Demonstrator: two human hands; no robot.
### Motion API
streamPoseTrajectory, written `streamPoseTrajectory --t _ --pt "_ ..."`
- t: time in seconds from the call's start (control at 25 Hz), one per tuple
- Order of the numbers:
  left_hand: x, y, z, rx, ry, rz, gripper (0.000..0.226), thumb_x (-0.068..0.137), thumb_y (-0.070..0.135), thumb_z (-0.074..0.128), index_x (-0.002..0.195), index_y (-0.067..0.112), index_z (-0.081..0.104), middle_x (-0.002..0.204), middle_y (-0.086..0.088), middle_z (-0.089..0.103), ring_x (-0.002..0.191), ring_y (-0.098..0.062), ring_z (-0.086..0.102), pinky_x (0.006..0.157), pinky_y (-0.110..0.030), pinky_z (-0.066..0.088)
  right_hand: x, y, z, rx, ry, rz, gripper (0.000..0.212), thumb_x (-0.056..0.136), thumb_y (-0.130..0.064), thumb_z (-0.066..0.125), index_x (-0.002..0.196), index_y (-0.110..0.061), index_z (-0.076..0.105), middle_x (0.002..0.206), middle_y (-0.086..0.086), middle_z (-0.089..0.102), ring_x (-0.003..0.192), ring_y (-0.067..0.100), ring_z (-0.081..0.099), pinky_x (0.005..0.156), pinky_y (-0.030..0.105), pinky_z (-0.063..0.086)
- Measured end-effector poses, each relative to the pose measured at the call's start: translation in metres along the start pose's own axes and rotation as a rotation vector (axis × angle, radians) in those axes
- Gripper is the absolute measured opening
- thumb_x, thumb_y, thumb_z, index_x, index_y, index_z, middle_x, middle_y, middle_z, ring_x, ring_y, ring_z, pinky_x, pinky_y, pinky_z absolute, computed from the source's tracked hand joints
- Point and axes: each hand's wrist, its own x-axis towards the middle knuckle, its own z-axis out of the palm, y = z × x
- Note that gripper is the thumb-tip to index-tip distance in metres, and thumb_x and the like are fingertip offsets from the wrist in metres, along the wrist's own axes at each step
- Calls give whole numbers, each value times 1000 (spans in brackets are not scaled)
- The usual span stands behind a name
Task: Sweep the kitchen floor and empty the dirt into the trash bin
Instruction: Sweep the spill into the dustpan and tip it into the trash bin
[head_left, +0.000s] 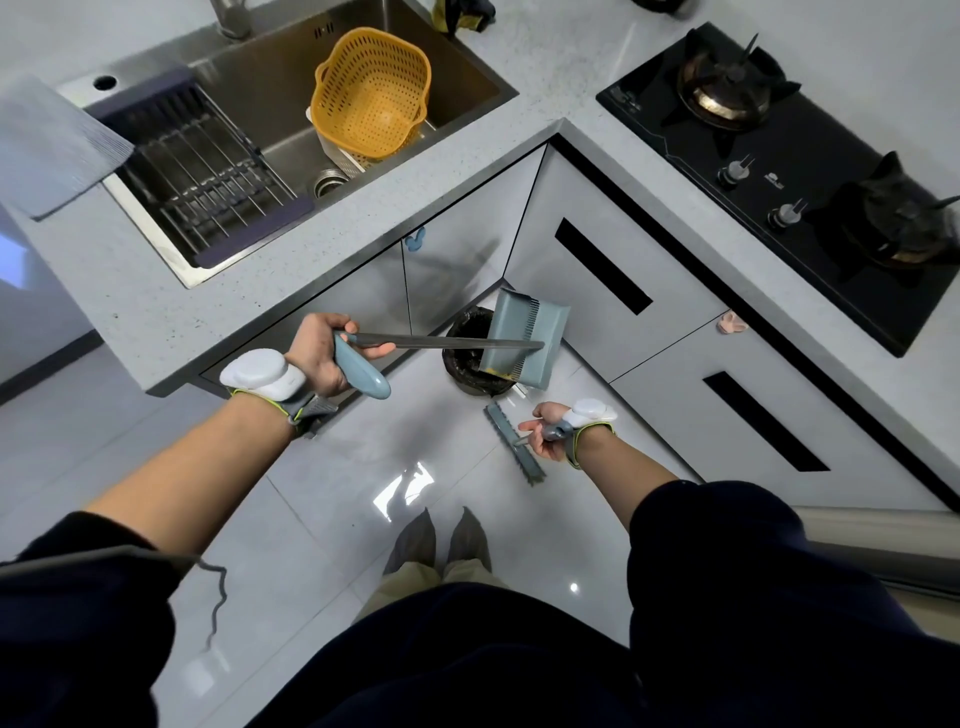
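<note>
My left hand (319, 353) grips the blue-grey handle of a long dustpan (522, 338). The pan is tipped over the black-lined trash bin (462, 358) in the cabinet corner, and yellowish dirt lies at its lower lip. My right hand (545, 434) holds the top of a broom handle. The broom's grey-blue head (511, 441) rests on the glossy tile floor (337, 493) just in front of the bin.
An L-shaped grey counter (363, 208) wraps the corner, with a steel sink (291, 135) holding a yellow colander (371, 98) on the left and a black gas hob (779, 171) on the right. Cabinet doors and drawers (649, 332) stand behind the bin. My feet (441, 540) stand on the tiles.
</note>
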Motion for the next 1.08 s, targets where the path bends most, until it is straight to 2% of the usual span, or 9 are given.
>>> streamPoseTrajectory --t 0.12,0.2,0.28,0.44,0.52,0.6,0.68,0.96,1.08 --pt "-1 0 0 -44 27 14 37 97 14 30 60 15 33 31 2 29 67 -23 45 62 -30 60 -2 3 -1 23 -6 -2 33 98 -24 30 80 -5 51 135 -11 50 20 9 33 31 8 35" --pt "-1 -2 -2 -46 50 14 37 97 13 30 60 14 33 31 3 29 69 -25 46 77 -33 60 -3 7 -3 44 -10 3 34 98 -24 31 82 -4 52 91 -14 57 20 8 34 30 8 35" --pt "-5 -5 -3 -50 67 20 37 97 11 30 59 14 33 32 1 31 66 -26 49 101 -40 47 -6 11 -5 51 -5 -2 35 99 -25 31 84 -3 53 68 -2 43 20 8 34 30 7 35" --pt "-11 -8 -4 -64 86 33 39 97 11 30 59 14 32 31 0 35 55 -30 61 107 -42 40 -7 17 -11 65 16 -17 34 99 -25 33 85 -2 54 66 0 41 20 7 35 30 7 36" --pt "-13 -10 -4 -74 79 26 38 97 13 29 59 14 31 35 1 36 60 -35 64 100 -32 48 -6 20 -13 70 21 -26 32 99 -24 33 86 -3 53 74 0 49 20 7 35 30 7 35" --pt "-15 -13 -5 -83 69 4 38 97 14 30 60 13 31 47 2 37 51 -37 66 62 -21 59 -5 23 -16 72 28 -23 30 99 -24 33 85 -5 51 97 -1 51 19 8 35 30 8 36" --pt "-18 -16 -7 -102 56 -10 38 97 13 29 60 13 32 42 2 35 54 -37 65 34 -21 48 -2 25 -18 66 33 -20 29 98 -23 33 84 -5 50 101 1 49 19 8 35 30 8 37" --pt "-24 -20 -8 -157 41 -39 37 98 15 28 61 14 30 61 0 30 26 -22 53 30 -18 44 4 26 -22 91 31 -16 34 98 -25 34 82 -3 53 70 3 45 19 8 35 31 8 38" --pt "-17 -21 -10 -193 46 -11 38 98 15 30 61 13 32 61 1 32 46 -29 62 36 -21 50 4 26 -20 84 39 -20 33 98 -26 34 84 -4 54 75 4 48 20 8 36 30 10 38"
